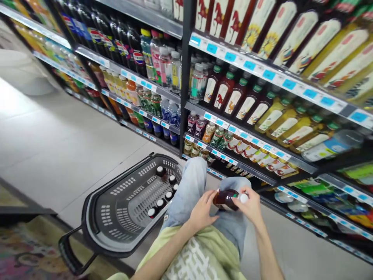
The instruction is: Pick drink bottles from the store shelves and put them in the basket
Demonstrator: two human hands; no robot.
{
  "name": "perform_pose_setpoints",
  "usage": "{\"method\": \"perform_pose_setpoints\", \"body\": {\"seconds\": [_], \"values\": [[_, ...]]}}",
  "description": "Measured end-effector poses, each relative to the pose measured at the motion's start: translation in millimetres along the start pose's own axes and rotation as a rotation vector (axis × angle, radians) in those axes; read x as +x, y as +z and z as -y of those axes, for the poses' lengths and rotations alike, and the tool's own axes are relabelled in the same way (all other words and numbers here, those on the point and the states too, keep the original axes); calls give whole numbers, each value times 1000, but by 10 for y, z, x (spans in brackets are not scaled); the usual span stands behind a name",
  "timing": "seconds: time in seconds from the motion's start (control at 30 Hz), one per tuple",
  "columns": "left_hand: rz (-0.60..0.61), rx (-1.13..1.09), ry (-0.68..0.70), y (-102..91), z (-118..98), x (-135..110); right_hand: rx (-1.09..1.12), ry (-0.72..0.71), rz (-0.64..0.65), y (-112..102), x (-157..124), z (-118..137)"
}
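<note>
A small dark-brown bottle (225,198) with a white cap lies sideways over my knees, held between both hands. My left hand (201,212) grips its bottom end with curled fingers. My right hand (250,206) is wrapped round the capped end. I am crouched in jeans in front of a drinks shelf. To my left on the floor stands a grey shopping basket (116,217) with several similar dark bottles upright in it, their white caps showing.
Tall shelves (262,74) of bottled drinks run along the right and back, with blue price tags on the rails. The lowest shelf (305,217) is close to my right arm. Light floor tiles stretch to the left; a patterned mat lies at bottom left.
</note>
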State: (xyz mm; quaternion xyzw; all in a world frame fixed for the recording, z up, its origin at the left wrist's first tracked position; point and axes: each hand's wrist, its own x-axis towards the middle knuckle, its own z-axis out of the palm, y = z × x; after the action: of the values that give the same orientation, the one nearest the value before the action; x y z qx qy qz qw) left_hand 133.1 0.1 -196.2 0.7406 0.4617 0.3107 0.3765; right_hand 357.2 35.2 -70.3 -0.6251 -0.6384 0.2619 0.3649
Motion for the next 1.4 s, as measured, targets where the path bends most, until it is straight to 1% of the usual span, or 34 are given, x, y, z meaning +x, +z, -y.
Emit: {"method": "perform_pose_setpoints", "body": {"seconds": [0.07,0.13,0.17,0.23,0.3,0.4,0.47,0.53,0.6,0.63,0.73,0.8,0.87,0.93,1.1,1.13,1.23,1.3,1.4], "values": [[41,-188,33,-34,-103,17,79,-18,1,-333,-143,339],[61,-347,55,-50,-213,5,201,0,-1,-576,-238,568],[68,-400,50,-47,-259,-13,261,15,-3,-646,-266,634],[117,-448,3,-25,-309,-74,341,62,-21,-675,-282,672],[211,-437,-80,5,-291,-156,376,138,-54,-568,-264,608],[365,-438,-197,30,-170,-292,442,272,-59,-268,-241,397],[472,-492,-238,25,-90,-369,519,323,-43,-62,-256,231],[559,-565,-278,16,-49,-409,641,343,-57,104,-285,69],[605,-642,-334,27,-39,-403,819,344,-68,223,-309,-97],[617,-677,-364,44,-37,-386,918,345,-48,271,-316,-186],[638,-763,-459,124,-17,-327,1176,400,93,397,-329,-485],[625,-810,-504,172,11,-306,1279,472,137,480,-334,-679],[601,-860,-496,194,41,-302,1320,534,117,554,-331,-827],[591,-884,-446,189,65,-308,1311,569,85,602,-319,-909],[621,-833,-374,120,70,-321,1274,592,41,624,-294,-924],[633,-835,-342,104,58,-320,1277,595,40,623,-296,-925],[661,-881,-187,62,2,-312,1303,608,4,623,-312,-956],[618,-926,-127,51,-29,-306,1332,600,-56,623,-326,-991],[498,-984,-148,77,-15,-311,1357,591,-151,617,-338,-1034]]}}
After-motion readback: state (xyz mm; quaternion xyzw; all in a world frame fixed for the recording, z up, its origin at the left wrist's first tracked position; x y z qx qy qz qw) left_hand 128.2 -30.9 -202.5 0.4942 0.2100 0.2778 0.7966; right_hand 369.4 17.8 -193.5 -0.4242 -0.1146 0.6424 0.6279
